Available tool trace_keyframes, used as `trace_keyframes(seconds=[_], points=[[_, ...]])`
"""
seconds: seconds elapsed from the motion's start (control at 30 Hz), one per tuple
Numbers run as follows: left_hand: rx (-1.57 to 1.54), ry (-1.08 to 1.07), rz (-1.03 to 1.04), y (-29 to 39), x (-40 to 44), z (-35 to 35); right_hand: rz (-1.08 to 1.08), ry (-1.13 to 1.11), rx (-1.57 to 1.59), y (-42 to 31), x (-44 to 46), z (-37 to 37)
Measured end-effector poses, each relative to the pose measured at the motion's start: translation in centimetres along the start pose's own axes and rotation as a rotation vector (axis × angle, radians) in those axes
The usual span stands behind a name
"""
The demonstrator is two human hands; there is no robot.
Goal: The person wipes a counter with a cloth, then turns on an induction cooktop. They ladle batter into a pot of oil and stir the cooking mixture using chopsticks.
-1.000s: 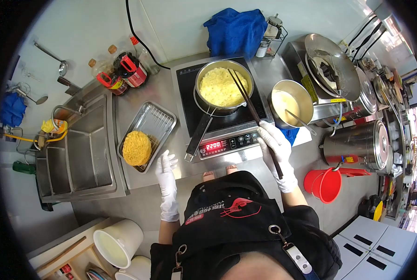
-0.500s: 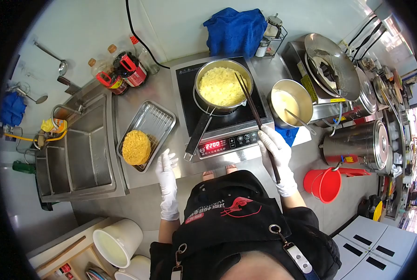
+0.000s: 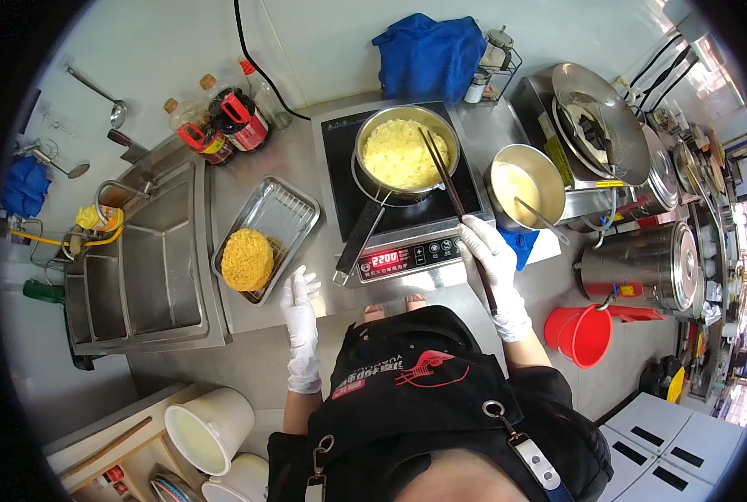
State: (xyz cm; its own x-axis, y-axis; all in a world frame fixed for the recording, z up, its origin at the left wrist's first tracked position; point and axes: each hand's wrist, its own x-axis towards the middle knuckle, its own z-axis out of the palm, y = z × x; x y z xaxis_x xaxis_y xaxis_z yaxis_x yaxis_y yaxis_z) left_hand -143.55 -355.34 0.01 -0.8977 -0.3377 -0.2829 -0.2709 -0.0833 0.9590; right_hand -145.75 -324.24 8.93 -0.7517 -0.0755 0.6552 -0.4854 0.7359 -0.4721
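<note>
My right hand (image 3: 492, 266), in a white glove, is closed around a pair of long dark chopsticks (image 3: 447, 182). Their tips dip into pale yellow, lumpy food (image 3: 399, 155) that is frothing in a steel saucepan (image 3: 363, 171). The pan sits on an induction cooker (image 3: 340, 201), its black handle pointing toward me. My left hand (image 3: 301, 314), also gloved, holds nothing, its fingers apart. Close to it lies a metal tray (image 3: 310, 209) with a wire rack, bearing a round golden crumbed cake (image 3: 247, 260).
Right of the cooker stands a steel pot (image 3: 552, 180) of pale liquid with a ladle in it. Sauce bottles (image 3: 238, 121) stand behind the tray, beside a sink (image 3: 163, 280). A red bucket (image 3: 587, 335) and white buckets (image 3: 235, 418) are on the floor.
The view has shifted slightly. My right hand and the chopsticks have moved a little left relative to the saucepan. My left hand stays beside the tray.
</note>
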Motion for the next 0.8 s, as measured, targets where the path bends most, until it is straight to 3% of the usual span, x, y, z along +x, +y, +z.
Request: trace_keyframes(seconds=[0.8], points=[[-0.005, 0.047, -0.010, -0.1, -0.1, -0.3, -0.108, -0.084, 0.064, 0.7, 1.9, 0.3]])
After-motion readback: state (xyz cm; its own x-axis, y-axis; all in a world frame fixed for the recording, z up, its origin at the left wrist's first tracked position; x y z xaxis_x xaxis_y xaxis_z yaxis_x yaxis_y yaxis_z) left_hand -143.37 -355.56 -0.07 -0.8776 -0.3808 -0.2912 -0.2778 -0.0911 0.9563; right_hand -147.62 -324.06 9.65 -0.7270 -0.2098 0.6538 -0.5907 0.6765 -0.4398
